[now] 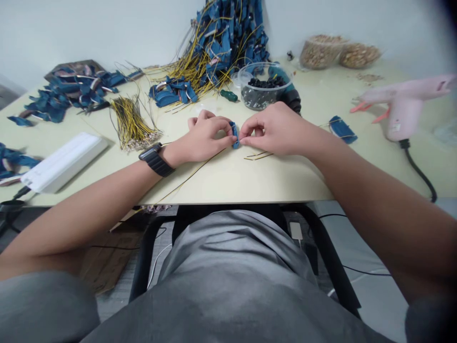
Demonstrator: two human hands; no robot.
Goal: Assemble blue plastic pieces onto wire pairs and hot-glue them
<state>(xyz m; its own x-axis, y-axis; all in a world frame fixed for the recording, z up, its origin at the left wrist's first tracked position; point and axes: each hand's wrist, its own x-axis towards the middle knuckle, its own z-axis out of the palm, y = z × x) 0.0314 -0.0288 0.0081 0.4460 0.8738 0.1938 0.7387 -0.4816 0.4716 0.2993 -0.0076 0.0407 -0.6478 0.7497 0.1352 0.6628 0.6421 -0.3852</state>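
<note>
Near the middle of the table, my left hand [209, 136] pinches a small blue piece [234, 133] between thumb and fingers. My right hand [273, 128] is at the other side of that piece, thumb and index finger pressed together at its edge; whatever lies between those fingertips is too small to make out. Thin black and yellow wires [257, 156] show below my right hand, and another wire [185, 182] runs from my left hand toward the table's front edge.
Behind my hands stand a clear tub of black parts [266, 88] and a large blue heap with yellow wires [228, 43]. A wire bundle [130, 121] and white box [66, 162] lie left. A pink glue gun [407, 102] and flat blue piece [342, 129] lie right.
</note>
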